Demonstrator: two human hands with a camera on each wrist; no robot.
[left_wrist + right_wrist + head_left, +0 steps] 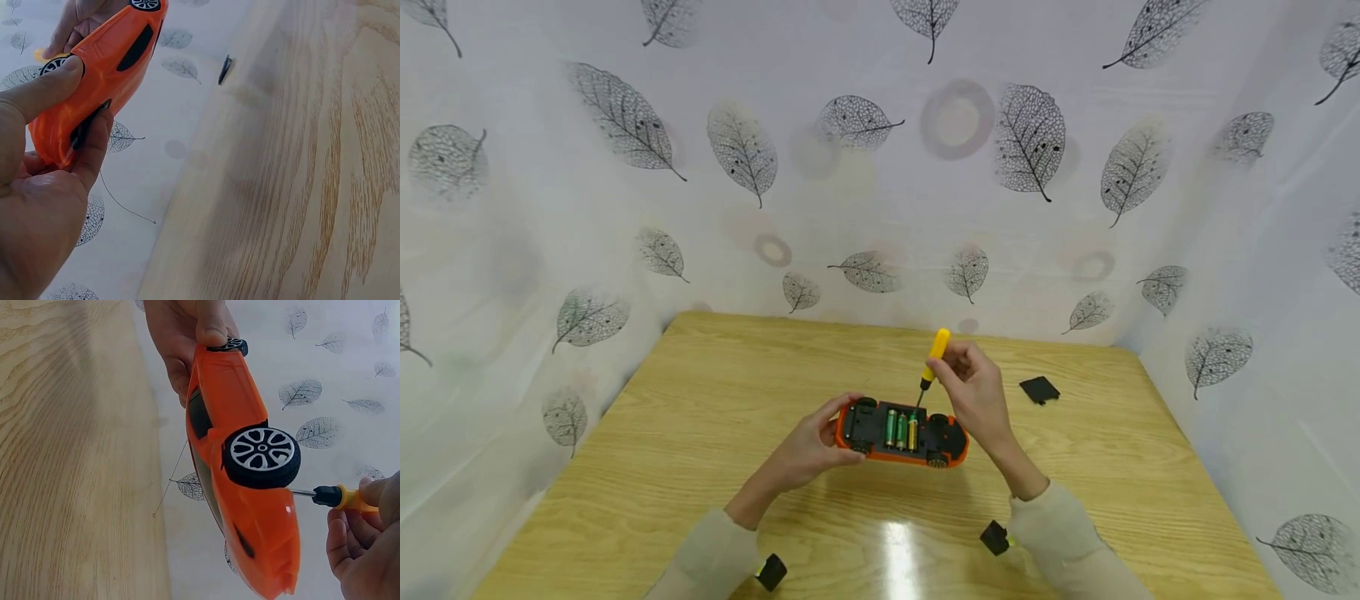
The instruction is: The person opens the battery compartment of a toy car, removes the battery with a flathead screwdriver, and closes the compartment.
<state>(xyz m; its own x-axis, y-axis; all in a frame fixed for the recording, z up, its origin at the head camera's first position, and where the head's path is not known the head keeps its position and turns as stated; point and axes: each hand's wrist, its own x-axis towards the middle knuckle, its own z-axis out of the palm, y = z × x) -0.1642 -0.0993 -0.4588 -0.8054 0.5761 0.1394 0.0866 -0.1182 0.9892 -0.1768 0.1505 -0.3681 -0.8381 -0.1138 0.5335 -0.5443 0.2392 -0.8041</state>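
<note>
My left hand grips one end of an orange toy car, thumb along its side, fingers around the other. In the head view the car's black underside faces up, with several green batteries lying in its uncovered battery bay. Between thumb and fingers, my right hand pinches a yellow-handled screwdriver, tilted, its tip at the rightmost battery's upper end. From the right wrist, the screwdriver's shaft passes behind a wheel. The left wrist view shows the car's orange side held in my fingers.
A black battery cover lies on the wooden table to the right of the car. A thin antenna wire sticks out from the car. A leaf-patterned white curtain stands behind the table and at both sides.
</note>
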